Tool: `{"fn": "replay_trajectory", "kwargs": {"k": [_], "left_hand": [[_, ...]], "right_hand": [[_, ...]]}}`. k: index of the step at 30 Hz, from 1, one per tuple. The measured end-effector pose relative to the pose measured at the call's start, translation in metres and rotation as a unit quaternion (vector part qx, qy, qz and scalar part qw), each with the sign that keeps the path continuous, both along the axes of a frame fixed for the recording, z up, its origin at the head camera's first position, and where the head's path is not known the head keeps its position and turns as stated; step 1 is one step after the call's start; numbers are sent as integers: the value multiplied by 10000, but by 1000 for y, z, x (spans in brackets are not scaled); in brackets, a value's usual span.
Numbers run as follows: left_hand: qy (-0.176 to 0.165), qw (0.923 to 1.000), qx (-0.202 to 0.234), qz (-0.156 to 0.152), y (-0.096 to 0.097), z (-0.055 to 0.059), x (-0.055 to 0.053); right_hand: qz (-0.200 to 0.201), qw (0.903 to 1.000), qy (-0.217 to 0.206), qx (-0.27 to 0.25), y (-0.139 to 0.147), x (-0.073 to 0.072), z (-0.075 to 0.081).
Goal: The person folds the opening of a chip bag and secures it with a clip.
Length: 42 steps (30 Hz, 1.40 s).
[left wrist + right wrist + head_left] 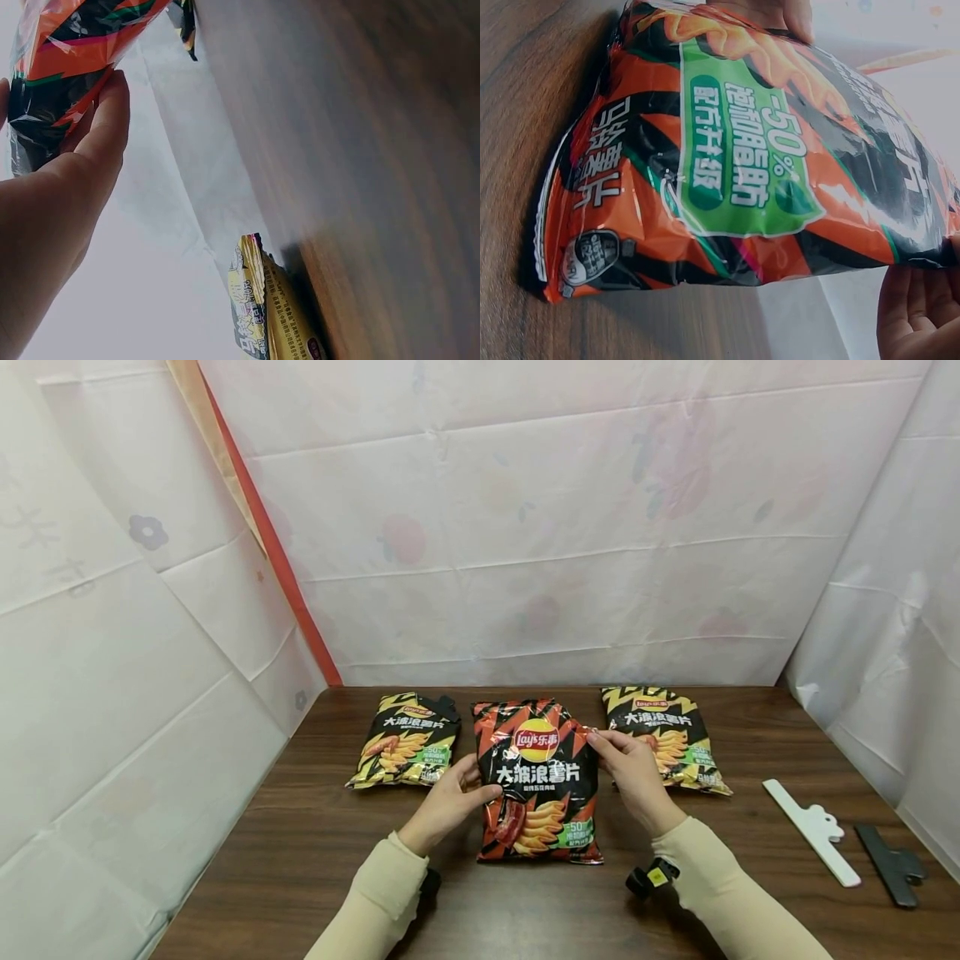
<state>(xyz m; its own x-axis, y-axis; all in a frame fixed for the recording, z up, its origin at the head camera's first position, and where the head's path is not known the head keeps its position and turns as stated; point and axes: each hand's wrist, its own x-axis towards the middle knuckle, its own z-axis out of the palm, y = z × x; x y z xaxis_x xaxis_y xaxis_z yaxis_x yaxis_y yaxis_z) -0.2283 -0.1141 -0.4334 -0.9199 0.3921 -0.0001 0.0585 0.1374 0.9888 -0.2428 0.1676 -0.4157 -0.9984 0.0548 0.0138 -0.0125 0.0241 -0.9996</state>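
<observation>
A red-and-black bag of potato chips (542, 793) stands tilted up between my two hands, its printed front facing me. My left hand (453, 797) grips its left side, thumb on the front and fingers behind. At the upper right edge, my right hand (633, 768) pinches the bag between thumb and fingers. The top right corner slopes and looks folded back. In the right wrist view, the bag's bottom seam (544, 225) is close to the tabletop; whether it touches cannot be told. The left wrist view shows my left fingers (109, 120) curled behind the bag.
Behind on the left lies a yellow-and-black chip bag (405, 747) with a black clip (442, 706) at its top corner. Another yellow-and-black chip bag (667, 743) lies behind on the right. A white clip (810, 831) and a black clip (891, 864) rest at the table's right.
</observation>
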Motion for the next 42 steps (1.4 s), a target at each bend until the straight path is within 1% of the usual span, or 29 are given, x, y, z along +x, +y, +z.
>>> {"fn": "replay_trajectory", "kwargs": {"k": [3,6,8,14,16,21,25,30,32,33,39,42], "left_hand": [[-37,10000,-45,29,0,2,-1],[-106,9998,-101,124,-2,5,-1],[-70,9998,-109,172,-2,7,-2],[52,9982,-240,556,-2,16,-6],[140,9968,-367,702,-4,20,-9],[225,9945,-460,911,-7,33,-16],[182,9952,-368,891,-9,46,-23],[282,9943,-623,822,-10,59,-30],[401,9930,-770,801,-10,65,-33],[426,9930,-772,785,-10,68,-34],[820,9908,-904,587,-6,83,-42],[947,9888,-1054,472,-3,90,-47]], "right_hand": [[11,10000,-29,-85,0,1,0],[52,9999,-43,-157,0,1,1],[75,9997,-49,-221,0,1,1],[107,9993,-35,-347,0,2,1],[112,9992,-34,-370,0,2,2],[91,9989,-107,-437,0,3,2],[90,9988,-130,-467,0,4,3],[105,9988,-93,-474,0,4,3],[113,9988,-72,-462,0,4,3],[112,9989,-68,-455,0,4,3],[88,9990,-67,-432,0,4,2],[58,9990,-80,-430,-1,4,3]]}}
